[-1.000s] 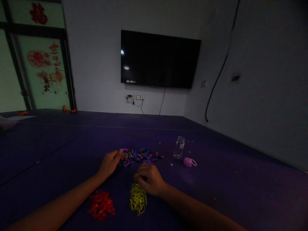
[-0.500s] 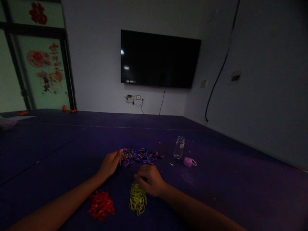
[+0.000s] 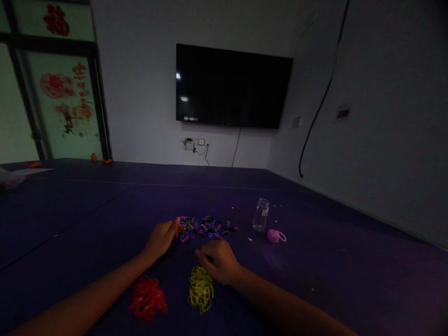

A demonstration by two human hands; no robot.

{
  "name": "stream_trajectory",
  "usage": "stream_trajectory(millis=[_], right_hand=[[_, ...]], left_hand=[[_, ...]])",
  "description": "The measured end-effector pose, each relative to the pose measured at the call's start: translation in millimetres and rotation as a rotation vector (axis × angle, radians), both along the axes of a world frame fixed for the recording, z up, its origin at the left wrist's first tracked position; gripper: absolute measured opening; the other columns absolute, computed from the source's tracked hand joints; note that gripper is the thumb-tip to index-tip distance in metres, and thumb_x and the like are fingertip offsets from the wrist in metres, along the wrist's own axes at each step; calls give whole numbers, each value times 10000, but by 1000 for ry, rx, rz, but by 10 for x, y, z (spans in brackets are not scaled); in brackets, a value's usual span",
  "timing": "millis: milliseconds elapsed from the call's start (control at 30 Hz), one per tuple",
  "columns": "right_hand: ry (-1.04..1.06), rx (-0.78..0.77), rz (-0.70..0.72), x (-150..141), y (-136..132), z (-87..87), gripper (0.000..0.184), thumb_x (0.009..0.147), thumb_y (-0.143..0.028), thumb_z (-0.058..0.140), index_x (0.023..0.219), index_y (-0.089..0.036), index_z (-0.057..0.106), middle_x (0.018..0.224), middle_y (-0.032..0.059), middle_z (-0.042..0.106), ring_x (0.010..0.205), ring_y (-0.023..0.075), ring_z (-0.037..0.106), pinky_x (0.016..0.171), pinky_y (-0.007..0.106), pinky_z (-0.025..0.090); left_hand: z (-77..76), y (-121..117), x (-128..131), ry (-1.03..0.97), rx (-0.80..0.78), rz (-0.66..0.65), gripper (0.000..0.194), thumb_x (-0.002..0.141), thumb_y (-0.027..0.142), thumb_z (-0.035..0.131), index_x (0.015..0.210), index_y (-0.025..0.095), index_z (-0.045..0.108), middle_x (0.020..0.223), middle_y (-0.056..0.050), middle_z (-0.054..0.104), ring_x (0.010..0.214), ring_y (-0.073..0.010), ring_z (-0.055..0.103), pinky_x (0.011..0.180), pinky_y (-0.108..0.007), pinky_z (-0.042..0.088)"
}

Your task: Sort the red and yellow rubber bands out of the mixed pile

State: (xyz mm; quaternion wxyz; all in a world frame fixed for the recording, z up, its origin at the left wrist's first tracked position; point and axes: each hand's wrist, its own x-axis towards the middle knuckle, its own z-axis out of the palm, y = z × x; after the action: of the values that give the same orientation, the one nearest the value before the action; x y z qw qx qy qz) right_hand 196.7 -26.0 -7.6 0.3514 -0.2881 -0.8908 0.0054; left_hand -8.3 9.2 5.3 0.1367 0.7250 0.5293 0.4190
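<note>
A mixed pile of small pink, blue and dark rubber bands [image 3: 206,227] lies on the purple surface. At its left edge is my left hand [image 3: 161,239], thumb and fingers drawn together at the bands; what is between the fingertips is too small to tell. My right hand [image 3: 220,260] is curled closed just in front of the pile, with its inside hidden. Right below it sits a heap of yellow rubber bands [image 3: 200,290]. A heap of red rubber bands [image 3: 148,298] lies nearer to me, beside my left forearm.
An uncapped clear bottle [image 3: 261,215] stands right of the mixed pile, with a pink looped cap [image 3: 274,235] beside it. White scraps [image 3: 249,239] dot the purple surface [image 3: 332,270]. Farther back are a wall-mounted television [image 3: 233,86] and a hanging black cable [image 3: 317,114].
Both hands have stayed almost where they were; the right has shifted very slightly at the fingers. The heaps, bottle and cap look the same.
</note>
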Motion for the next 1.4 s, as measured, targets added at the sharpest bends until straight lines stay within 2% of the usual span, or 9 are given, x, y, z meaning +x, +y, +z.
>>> stream_trajectory(millis=[200, 533, 767, 1400], right_hand=[[-49, -15, -22, 0, -4, 16, 421, 911, -278, 353, 510, -174, 426, 467, -34, 399, 438, 80, 322, 468, 235, 214], [-117, 49, -50, -16, 43, -51, 427, 914, -283, 381, 519, -166, 493, 462, -30, 439, 423, 76, 345, 450, 243, 196], [-116, 45, -33, -18, 26, -22, 414, 907, -262, 381, 519, -166, 490, 463, -26, 451, 433, 80, 352, 450, 245, 193], [-149, 45, -38, -19, 39, -38, 419, 915, -285, 398, 533, -160, 516, 474, -20, 481, 440, 80, 389, 460, 242, 201]], left_hand=[[-11, -3, 6, 29, 30, -12, 608, 886, 590, 191, 582, 200, 544, 654, -58, 655, 652, -222, 618, 642, -295, 424], [-37, -1, -4, 109, 54, -20, 580, 894, 574, 224, 593, 192, 541, 586, -44, 621, 565, -202, 593, 576, -280, 395], [-35, -5, -7, 134, 58, -25, 550, 896, 549, 245, 598, 194, 542, 561, -30, 604, 542, -195, 588, 539, -267, 368], [-31, -3, 0, 140, 9, -32, 532, 896, 533, 257, 616, 193, 556, 593, -41, 621, 589, -198, 582, 581, -267, 384]])
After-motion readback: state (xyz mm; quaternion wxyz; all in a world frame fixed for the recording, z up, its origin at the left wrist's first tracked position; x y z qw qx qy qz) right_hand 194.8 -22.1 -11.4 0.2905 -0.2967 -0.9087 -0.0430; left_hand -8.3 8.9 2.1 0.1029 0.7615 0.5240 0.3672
